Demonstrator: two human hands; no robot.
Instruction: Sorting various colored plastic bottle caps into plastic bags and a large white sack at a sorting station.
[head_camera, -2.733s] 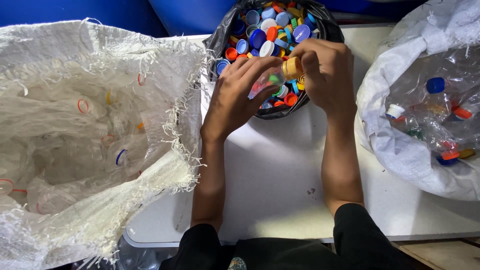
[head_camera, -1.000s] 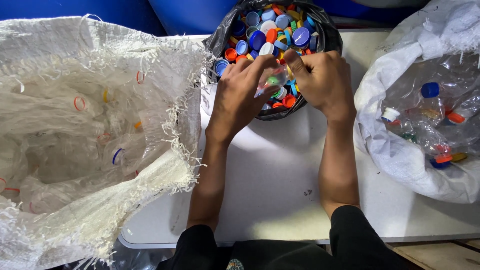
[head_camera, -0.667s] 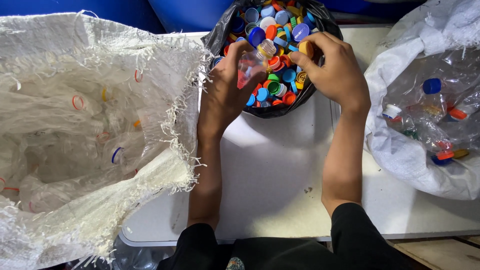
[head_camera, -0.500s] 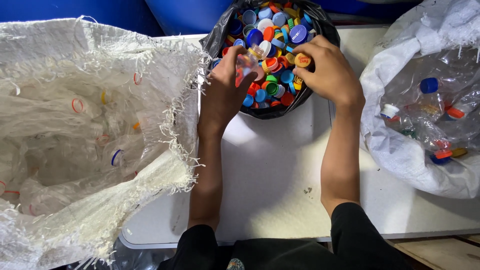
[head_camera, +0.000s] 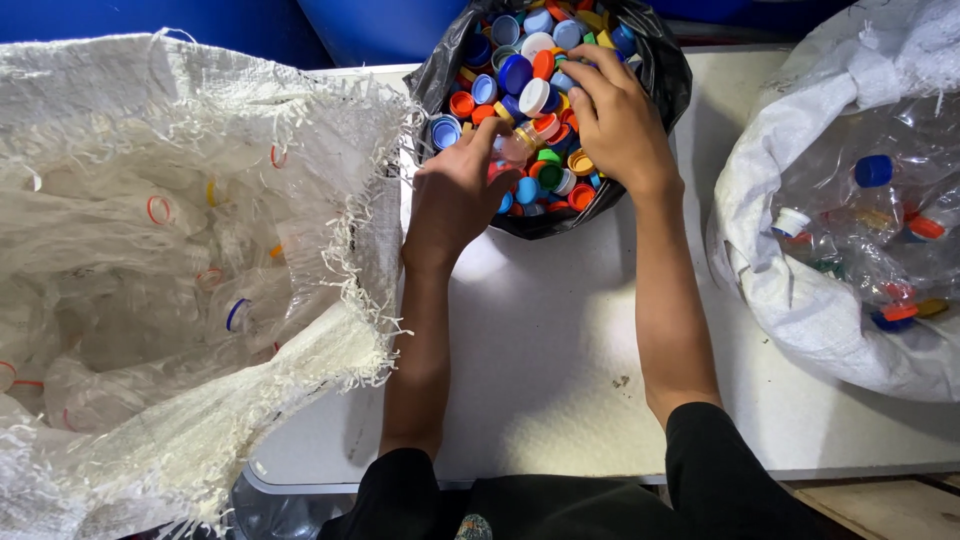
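I see the white woven sack (head_camera: 150, 260) of uncapped bottles lying left of the white bench (head_camera: 560, 340). My left hand (head_camera: 455, 195), nearer it, has its fingers clamped on a small clear plastic bottle (head_camera: 512, 150), neck pointing right over the black bag of coloured caps (head_camera: 540, 90). My right hand (head_camera: 615, 120) rests on the caps, fingers loosely together, empty.

A white flat table under bright light

A white smooth tabletop (head_camera: 560, 330) is filling the middle and is reflecting soft light; deep blue rounded plastic barrels (head_camera: 390, 25) are standing behind it, and a pale wooden floor board (head_camera: 880, 505) is showing below the table's front edge.
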